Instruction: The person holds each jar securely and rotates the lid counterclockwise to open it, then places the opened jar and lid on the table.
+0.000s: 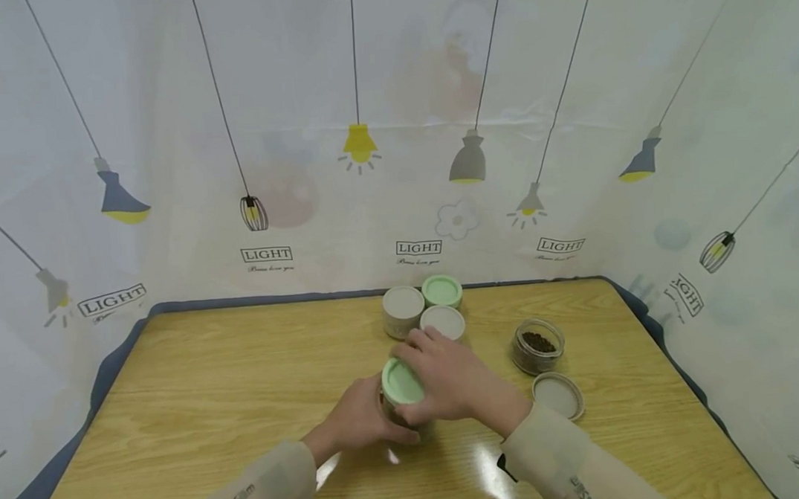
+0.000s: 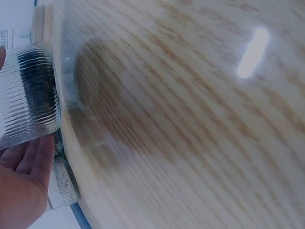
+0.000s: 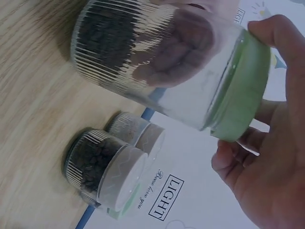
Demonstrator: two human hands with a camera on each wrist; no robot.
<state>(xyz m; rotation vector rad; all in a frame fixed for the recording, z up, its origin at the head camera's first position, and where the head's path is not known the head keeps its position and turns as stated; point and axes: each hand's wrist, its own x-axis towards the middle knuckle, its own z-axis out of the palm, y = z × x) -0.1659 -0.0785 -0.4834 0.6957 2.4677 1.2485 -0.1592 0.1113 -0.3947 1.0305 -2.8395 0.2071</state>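
Pale sleeves with printed lettering lie nearest the head camera, reaching over a wood-grained worktop streaked with glare. A whitish sheet printed with hanging lamps, flowers and "LIGHT" surrounds it on three sides, with a dark blue border along the worktop's edge. Near the front, the left hand has its fingers curled round a green-lidded jar, while the right hand grips the lid. Behind stand two beige-lidded jars and another green-lidded one; to the right are an open jar of dark contents and, just beside it, a loose beige lid.

From the left wrist, the glossy worktop fills most of the view, carrying a white light streak and a dim reflection; left fingers touch the ribbed glass.

From the right wrist, right fingers hold the lid's rim, the left hand showing through the glass above dark contents.
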